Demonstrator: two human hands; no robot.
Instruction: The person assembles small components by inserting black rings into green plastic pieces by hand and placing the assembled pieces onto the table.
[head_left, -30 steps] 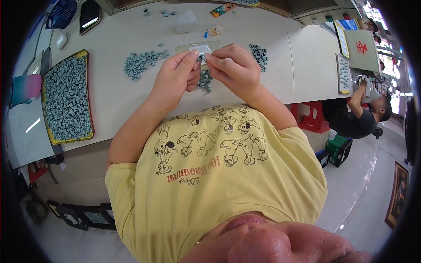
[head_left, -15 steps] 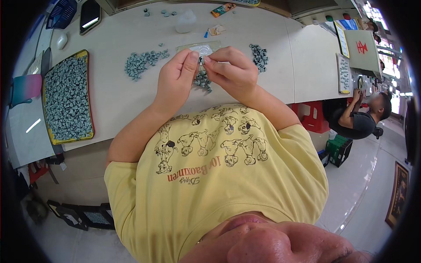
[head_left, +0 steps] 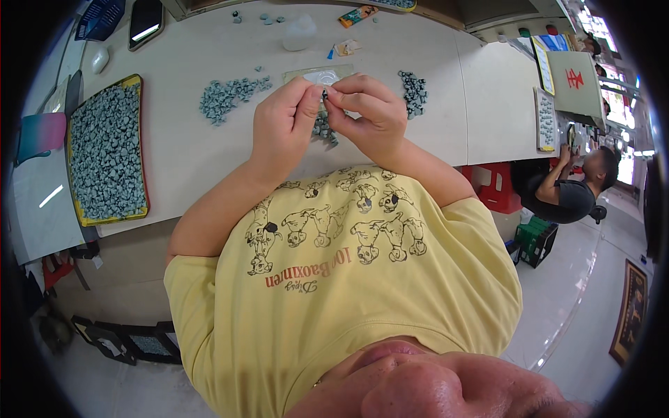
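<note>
My left hand (head_left: pixel 287 115) and my right hand (head_left: pixel 373 115) meet over the table, fingertips pinched together around a small dark grey-green piece (head_left: pixel 325 95), mostly covered by the fingers. Under the hands lies a small pile of similar pieces (head_left: pixel 324 128), partly hidden. A larger loose pile of grey-green pieces (head_left: pixel 224 99) spreads to the left of my left hand. Beyond my right hand sits another pile of darker pieces (head_left: pixel 412 94). Just behind the fingertips is a flat, yellowish-edged clear sheet or pad (head_left: pixel 340 70).
A yellow-rimmed tray (head_left: pixel 145 167) full of pieces stands at the left. Toward the back are a phone (head_left: pixel 145 25), a white translucent lump (head_left: pixel 300 35), a blue-tipped item (head_left: pixel 331 51) and an orange-green packet (head_left: pixel 358 15). A co-worker (head_left: pixel 575 188) sits far right.
Both hands stay together at nearly the same spot. The fingers have shifted slightly around the small piece, and the view has moved a little.
</note>
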